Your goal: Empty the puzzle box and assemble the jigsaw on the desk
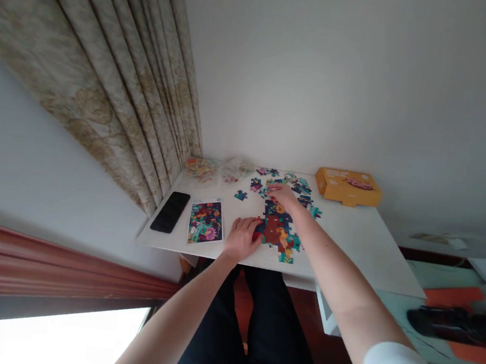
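At nine o'clock from the partly joined, multicoloured jigsaw (pixel 275 230), a black rectangular smartphone (pixel 170 212) is lying at the left end of the flat white bench (pixel 363 235). Toward ten o'clock, a flat orange-and-green patterned heap (pixel 201 169) is resting by the wall. Back at nine o'clock, a white-bordered, brightly printed picture card (pixel 206 223) is lying between phone and jigsaw. Toward eleven, a clear plastic bag (pixel 234 169) is sitting crumpled, and at ten a single dark-blue jigsaw piece (pixel 240 194) is lying apart. The left hand (pixel 242 237) is resting against the jigsaw's nine o'clock edge, its fingers curving over a red-and-dark patch; whether they are gripping cannot be told. The right hand (pixel 284 195) is reaching to twelve o'clock, its fingers bending over small colourful pieces, their closure unclear. More loose multicoloured pieces (pixel 301 186) are spreading toward one o'clock. At two, a yellow-orange cardboard box (pixel 349 187) is standing.
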### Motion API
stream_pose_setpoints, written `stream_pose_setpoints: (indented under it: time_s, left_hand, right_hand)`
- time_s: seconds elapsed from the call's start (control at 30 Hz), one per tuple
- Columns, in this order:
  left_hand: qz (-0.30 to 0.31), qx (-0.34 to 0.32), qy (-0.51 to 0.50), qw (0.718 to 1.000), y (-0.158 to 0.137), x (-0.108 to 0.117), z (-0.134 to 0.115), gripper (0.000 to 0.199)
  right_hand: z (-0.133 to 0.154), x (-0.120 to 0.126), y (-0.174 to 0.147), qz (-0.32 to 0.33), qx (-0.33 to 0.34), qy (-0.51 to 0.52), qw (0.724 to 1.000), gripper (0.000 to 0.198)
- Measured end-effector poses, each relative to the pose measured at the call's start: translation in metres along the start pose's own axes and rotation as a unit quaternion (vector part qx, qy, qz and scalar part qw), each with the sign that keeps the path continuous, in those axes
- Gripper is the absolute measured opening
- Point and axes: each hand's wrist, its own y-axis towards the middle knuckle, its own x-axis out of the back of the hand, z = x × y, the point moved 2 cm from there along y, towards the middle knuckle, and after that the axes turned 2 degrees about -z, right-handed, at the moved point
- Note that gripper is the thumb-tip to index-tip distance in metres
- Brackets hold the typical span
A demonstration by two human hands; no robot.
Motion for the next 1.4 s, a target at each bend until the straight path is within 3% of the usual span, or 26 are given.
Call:
stream_pose_setpoints:
  time_s: [0.17, 0.33, 0.43, 0.53, 0.73, 0.83, 0.97, 1.07, 1.13, 1.2, 1.4]
  left_hand:
    - [-0.048, -0.01, -0.008, 0.999, 0.001, 0.005, 0.003, 0.052]
    - [-0.062, -0.069, -0.043, 0.995, -0.006, 0.005, -0.005, 0.063]
    - [-0.092, -0.052, -0.074, 0.992, -0.01, 0.002, -0.015, 0.067]
    - [-0.093, -0.05, -0.102, 0.989, -0.013, 0.0, -0.022, 0.069]
    - [-0.033, -0.139, -0.151, 0.978, -0.01, 0.006, -0.025, 0.063]
    - [-0.003, -0.153, -0.138, 0.979, -0.01, 0.013, -0.026, 0.055]
    - [0.042, -0.125, -0.052, 0.99, -0.017, 0.016, -0.031, 0.042]
    - [0.056, -0.105, -0.006, 0.993, -0.025, 0.013, -0.033, 0.033]
    - [0.059, -0.104, 0.006, 0.993, -0.029, 0.01, -0.033, 0.031]
    - [0.064, -0.112, 0.009, 0.992, -0.031, 0.009, -0.034, 0.031]
    - [0.076, -0.133, 0.012, 0.988, -0.031, 0.007, -0.035, 0.032]
  right_hand:
    - [-0.033, 0.016, -0.058, -0.006, 0.022, 0.165, 0.986, 0.038]
    - [-0.065, 0.006, -0.115, -0.015, 0.017, 0.215, 0.976, 0.044]
    - [-0.074, 0.001, -0.139, -0.018, 0.016, 0.222, 0.975, 0.043]
    - [-0.079, 0.0, -0.153, -0.007, 0.032, 0.207, 0.978, 0.042]
    - [-0.085, 0.008, -0.159, 0.032, 0.073, 0.193, 0.978, 0.034]
    - [-0.085, 0.009, -0.161, 0.061, 0.075, 0.194, 0.976, 0.035]
    - [-0.085, 0.014, -0.163, 0.104, 0.085, 0.122, 0.984, 0.037]
    - [-0.09, 0.029, -0.16, 0.0, 0.151, 0.0, 0.989, 0.031]
    - [-0.096, 0.041, -0.158, -0.095, 0.201, -0.108, 0.969, 0.03]
    - [-0.104, 0.047, -0.156, -0.139, 0.232, -0.194, 0.943, 0.032]
    - [-0.116, 0.041, -0.153, -0.103, 0.244, -0.288, 0.92, 0.037]
